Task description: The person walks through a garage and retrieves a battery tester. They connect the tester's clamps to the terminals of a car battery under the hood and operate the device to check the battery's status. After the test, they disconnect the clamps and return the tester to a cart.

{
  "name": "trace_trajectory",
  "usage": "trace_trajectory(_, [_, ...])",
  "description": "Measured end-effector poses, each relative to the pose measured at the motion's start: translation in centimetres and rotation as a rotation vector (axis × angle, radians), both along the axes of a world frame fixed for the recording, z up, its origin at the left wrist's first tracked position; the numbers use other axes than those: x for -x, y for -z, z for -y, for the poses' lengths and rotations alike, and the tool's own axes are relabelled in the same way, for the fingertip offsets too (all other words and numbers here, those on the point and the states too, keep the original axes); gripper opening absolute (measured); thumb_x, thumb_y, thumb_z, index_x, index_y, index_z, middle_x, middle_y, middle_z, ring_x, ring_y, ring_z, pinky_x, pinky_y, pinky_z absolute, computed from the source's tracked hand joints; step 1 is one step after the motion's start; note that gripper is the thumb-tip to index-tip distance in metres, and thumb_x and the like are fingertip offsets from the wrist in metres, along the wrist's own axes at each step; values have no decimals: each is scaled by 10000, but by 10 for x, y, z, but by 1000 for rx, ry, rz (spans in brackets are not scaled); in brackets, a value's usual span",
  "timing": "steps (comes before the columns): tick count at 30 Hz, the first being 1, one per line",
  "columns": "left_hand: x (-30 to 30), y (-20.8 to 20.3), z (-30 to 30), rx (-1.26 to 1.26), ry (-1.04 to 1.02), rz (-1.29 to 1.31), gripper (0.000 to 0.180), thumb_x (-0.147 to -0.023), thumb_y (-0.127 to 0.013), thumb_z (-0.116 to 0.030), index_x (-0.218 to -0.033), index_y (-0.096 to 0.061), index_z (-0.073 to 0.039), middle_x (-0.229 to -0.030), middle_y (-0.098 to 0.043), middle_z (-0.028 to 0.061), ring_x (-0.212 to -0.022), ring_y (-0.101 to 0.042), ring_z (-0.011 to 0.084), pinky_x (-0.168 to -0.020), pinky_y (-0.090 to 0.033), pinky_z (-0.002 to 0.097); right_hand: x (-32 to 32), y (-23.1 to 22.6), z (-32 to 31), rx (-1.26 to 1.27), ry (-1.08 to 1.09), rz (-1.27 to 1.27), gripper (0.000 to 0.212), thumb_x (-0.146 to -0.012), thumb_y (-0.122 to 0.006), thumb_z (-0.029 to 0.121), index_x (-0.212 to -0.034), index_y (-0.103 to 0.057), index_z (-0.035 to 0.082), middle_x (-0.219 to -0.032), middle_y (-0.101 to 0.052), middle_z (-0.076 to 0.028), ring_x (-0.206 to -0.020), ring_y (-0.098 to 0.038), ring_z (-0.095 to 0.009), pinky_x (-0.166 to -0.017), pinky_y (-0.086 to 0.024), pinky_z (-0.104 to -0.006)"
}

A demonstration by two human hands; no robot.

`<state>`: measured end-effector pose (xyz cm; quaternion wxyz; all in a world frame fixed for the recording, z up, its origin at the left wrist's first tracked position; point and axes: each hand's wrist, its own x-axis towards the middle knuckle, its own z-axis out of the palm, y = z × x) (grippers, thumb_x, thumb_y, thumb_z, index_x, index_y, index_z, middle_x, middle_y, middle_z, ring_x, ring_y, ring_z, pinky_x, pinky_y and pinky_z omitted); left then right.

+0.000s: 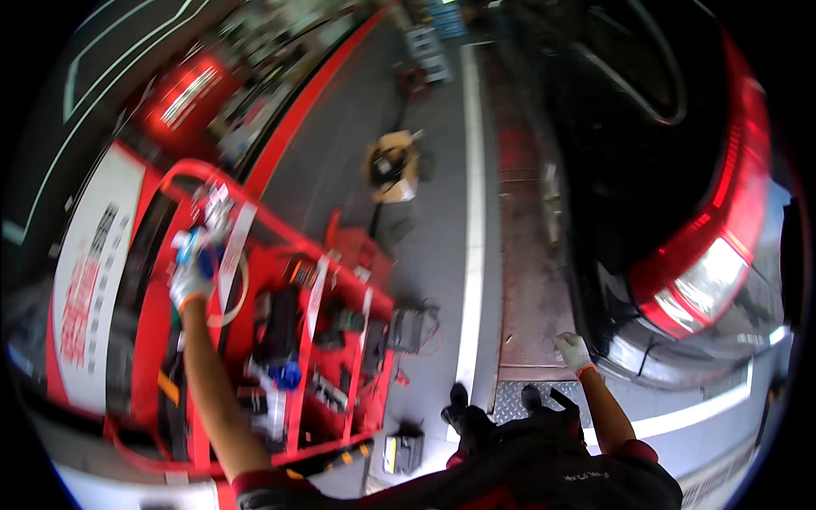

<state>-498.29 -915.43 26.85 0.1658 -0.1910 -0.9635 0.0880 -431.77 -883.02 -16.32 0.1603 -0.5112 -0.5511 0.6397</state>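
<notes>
My left hand [191, 279], in a white glove with an orange cuff, reaches over the far left of a red tool cart [289, 223]. It meets a small blue-and-white item [189, 242], whose kind is blurred. Motion smears the fingers there, so their grip does not show. Just beyond lies a clear, shiny bundle [218, 208]. My right hand [572, 350], also gloved, hangs low at my right beside the bumper of a dark car [612, 170] with a red-and-clear tail light [710, 280]. Its fingers look curled, with nothing visible in them.
The cart's compartments hold several tools and a blue round item [286, 375]. An open cardboard box [393, 167] sits on the grey floor, with a dark case [404, 450] near my feet. A white line [473, 221] runs beside the brown floor plate [535, 289]. A red drum [187, 95] stands far left.
</notes>
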Motion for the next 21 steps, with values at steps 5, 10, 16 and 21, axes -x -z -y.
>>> trace_trajectory(5, [136, -16, 81, 151, -18, 425, 1440, -437, -909, -211, -1573, -25, -190, -1460, -408, 285, -1292, -497, 420, -1037, -480, 442, -163, 222, 56, -559, -182, 1037, 326, -930, -445, 197, -1016, -688, -4, -1119, -680, -205, -1061, -644, -329, -927, -473, -437])
trace_trajectory(10, [97, -27, 41, 167, 49, 254, 1261, -506, -842, -189, -1564, -156, -203, -1454, -416, 258, -1214, -560, 417, -994, -499, 459, -183, 185, 260, 636, 541, 565, 380, -944, -411, 279, -1113, -655, 42, -1071, -690, -150, -930, -657, -309, -852, -517, -449])
trace_trajectory(16, [24, -144, 85, -80, 122, -324, 1051, -629, -730, -71, -1542, -253, -277, -1485, -417, 187, -1185, -578, 401, -981, -495, 452, -106, 215, 302, 134, -307, 772, 381, -902, -487, 292, -1091, -687, 28, -1042, -708, -174, -919, -678, -324, -836, -520, -435])
trace_trajectory(21, [-58, -216, 84, -490, 364, -636, 845, -798, -671, -97, -1535, -289, -261, -1515, -380, 199, -1286, -493, 410, -1037, -436, 456, -52, 164, 253, -245, 0, 443, 371, -826, -584, 307, -891, -691, -42, -781, -692, -186, -715, -649, -242, -677, -497, -420])
